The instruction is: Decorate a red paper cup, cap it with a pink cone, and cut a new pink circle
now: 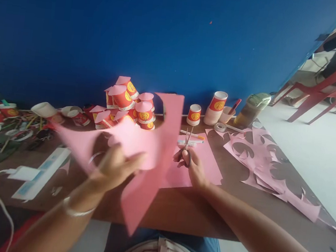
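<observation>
My left hand (pixel 118 165), blurred by motion, grips a large sheet of pink paper (pixel 172 130) with curved pieces cut out of it. The sheet is raised over the table, and one pointed corner hangs down near my lap. In my right hand (pixel 192 165) is a pair of scissors (pixel 186 146), blades pointing away from me and slightly apart, with my fingers in the handles. Under that hand lie flat pink sheets (pixel 209 159), with a marker (pixel 195 135) and other pen-like items on them.
Red paper cups with pink cone tops (pixel 124 96) are stacked by the blue wall. Pink offcuts (pixel 260 165) cover the right side. A tape roll (pixel 220 127), a cup (pixel 194 115) and a jar (pixel 251 109) stand behind. At left lies a white power strip (pixel 44 172).
</observation>
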`<state>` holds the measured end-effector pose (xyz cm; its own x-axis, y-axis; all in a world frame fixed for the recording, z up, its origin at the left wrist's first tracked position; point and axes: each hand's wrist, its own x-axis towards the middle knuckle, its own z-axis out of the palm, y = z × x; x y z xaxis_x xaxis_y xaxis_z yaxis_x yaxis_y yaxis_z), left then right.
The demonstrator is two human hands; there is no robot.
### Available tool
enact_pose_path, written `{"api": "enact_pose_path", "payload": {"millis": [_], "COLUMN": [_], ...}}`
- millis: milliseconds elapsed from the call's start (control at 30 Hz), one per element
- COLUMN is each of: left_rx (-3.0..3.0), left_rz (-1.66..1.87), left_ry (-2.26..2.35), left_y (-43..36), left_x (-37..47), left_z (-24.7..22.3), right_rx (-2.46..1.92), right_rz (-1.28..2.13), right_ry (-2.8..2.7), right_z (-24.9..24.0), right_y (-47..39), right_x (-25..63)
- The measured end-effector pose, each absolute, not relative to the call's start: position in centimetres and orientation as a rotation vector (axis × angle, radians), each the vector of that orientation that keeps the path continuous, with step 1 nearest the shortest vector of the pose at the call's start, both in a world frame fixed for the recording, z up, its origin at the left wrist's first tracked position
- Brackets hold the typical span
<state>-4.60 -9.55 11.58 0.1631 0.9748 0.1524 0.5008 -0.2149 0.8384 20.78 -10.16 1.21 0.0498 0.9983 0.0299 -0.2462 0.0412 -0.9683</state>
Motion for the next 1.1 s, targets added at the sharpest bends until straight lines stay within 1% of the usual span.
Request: {"api": "enact_pose_path", "payload": {"millis": [167,267,333,400,467,567,633,833,933,1100], "left_rx": [1.641,1.385,1.257,1.162,1.076,1.012,1.022,1.000,0.983,0.926], "left_rz": [0.896,0.992,1.003,0.983,0.958,0.935,0.944,1.045,1.095,1.071], "left_ry": [1.160,1.116,1.046,0.981,0.953,0.942,0.945,0.948,0.931,0.965], "left_y": [-5.5,-3.9,-3.5,-3.6,-3.9,-4.2,-4.2,-3.8,-3.8,-3.8], "left_x": [2.8,4.6,4.8,4.8,4.8,4.7,4.7,4.5,4.5,4.6], "left_z": [7.0,4.5,3.3,2.5,1.7,0.5,-0.2,-0.9,-0.8,-0.5], "right_rx": [-1.157,-1.085,-0.992,-0.938,-0.962,-1.053,-1.124,-1.419,-1.445,-1.414], "right_rz": [1.016,0.853,0.831,0.998,1.263,1.532,1.583,1.573,1.595,1.691], "right_ry": [-0.984,-0.991,-1.096,-1.266,-1.406,-1.470,-1.470,-1.396,-1.363,-1.285], "right_z": [1.5,2.5,3.3,3.8,3.9,3.4,2.9,2.1,2.4,3.4], "right_y": [-8.9,-8.3,-8.5,-9.2,-10.3,-11.9,-12.6,-12.9,-13.0,-13.8], "right_x": [22.4,23.7,24.5,25.2,25.9,26.7,27.1,26.6,26.3,26.0]}}
